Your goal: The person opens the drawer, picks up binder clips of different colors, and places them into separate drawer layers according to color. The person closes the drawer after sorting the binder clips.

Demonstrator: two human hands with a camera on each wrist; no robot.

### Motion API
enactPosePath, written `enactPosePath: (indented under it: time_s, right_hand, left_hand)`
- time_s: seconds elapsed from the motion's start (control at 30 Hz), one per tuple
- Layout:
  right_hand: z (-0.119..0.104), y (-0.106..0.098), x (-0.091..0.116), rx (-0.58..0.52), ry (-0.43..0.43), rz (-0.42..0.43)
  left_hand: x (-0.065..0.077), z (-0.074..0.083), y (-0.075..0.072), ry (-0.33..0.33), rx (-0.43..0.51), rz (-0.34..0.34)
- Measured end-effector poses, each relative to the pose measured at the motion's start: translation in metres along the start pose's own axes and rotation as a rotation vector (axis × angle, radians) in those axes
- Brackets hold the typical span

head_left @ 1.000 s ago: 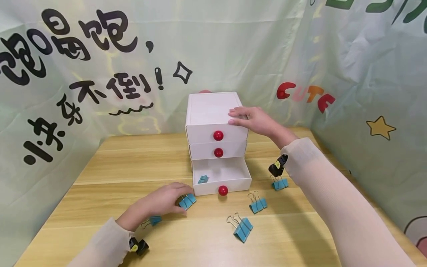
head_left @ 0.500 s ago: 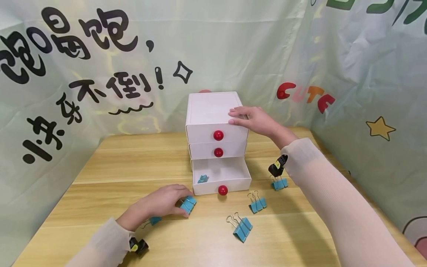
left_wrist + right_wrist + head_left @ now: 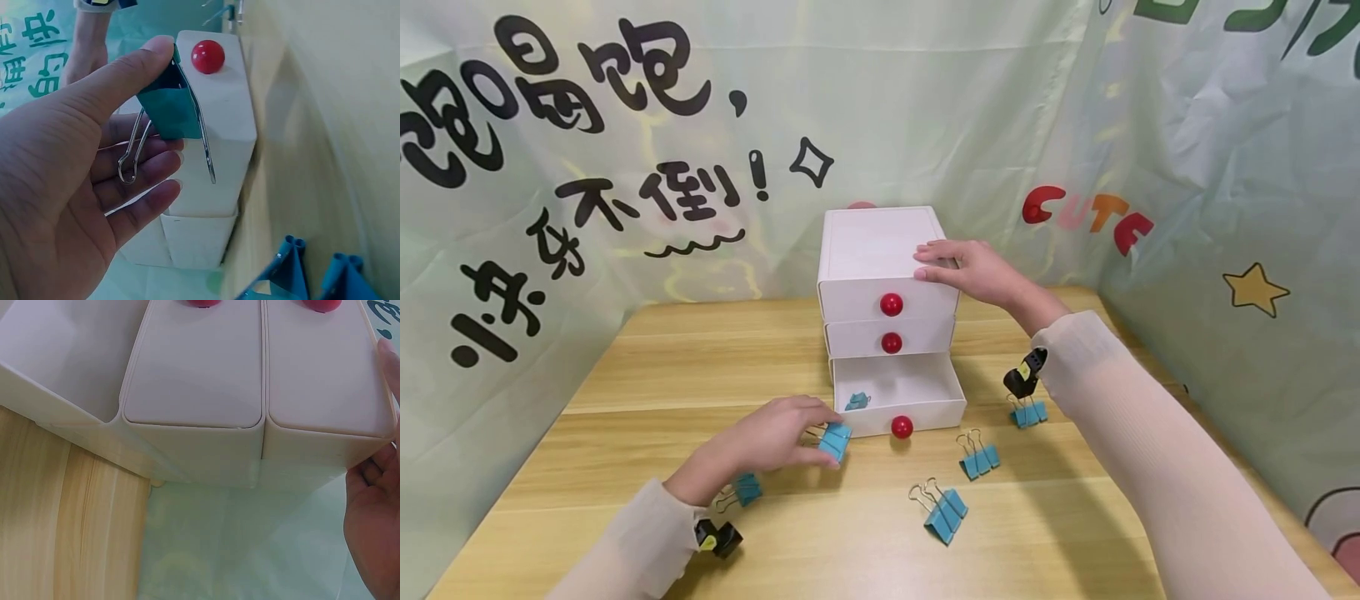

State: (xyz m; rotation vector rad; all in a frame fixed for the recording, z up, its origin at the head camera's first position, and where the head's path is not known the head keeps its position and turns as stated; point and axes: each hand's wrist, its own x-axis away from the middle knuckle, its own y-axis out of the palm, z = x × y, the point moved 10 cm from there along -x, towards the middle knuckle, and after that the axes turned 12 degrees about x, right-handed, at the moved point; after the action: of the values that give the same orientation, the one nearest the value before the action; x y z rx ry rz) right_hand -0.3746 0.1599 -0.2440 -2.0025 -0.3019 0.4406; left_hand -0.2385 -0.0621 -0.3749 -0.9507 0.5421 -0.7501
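Observation:
My left hand pinches a blue binder clip between thumb and fingers, just in front of the left front corner of the pulled-out bottom drawer. In the left wrist view the clip's wire handles hang beside the curved fingers, and it looks raised off the table. A small blue clip lies inside that drawer at the left. My right hand rests on the top right edge of the white drawer cabinet, thumb and forefinger stretched across the top; its other fingers are partly hidden.
On the wooden table lie more blue binder clips: one by the left wrist, one in front, another to the right, and one below the right wrist. Printed cloth hangs behind the table.
My left hand has closed its fingers on the binder clip and lifted it, moving slightly up and right towards the drawer. My right hand has stayed on the cabinet.

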Motion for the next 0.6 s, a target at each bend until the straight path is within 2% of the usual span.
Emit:
enactPosePath:
  time_s: [0.27, 0.43, 0.6]
  right_hand:
    - [0.0, 0.0, 0.0, -0.001, 0.0, 0.001]
    - [0.0, 0.0, 0.0, 0.003, 0.001, 0.001]
    - [0.0, 0.0, 0.0, -0.001, 0.001, 0.002]
  left_hand:
    - [-0.006, 0.004, -0.007, -0.029, 0.068, 0.007]
    - [-0.016, 0.008, -0.018, -0.025, 0.103, 0.062]
    - [-0.028, 0.004, -0.027, -0.079, 0.14, 0.139]
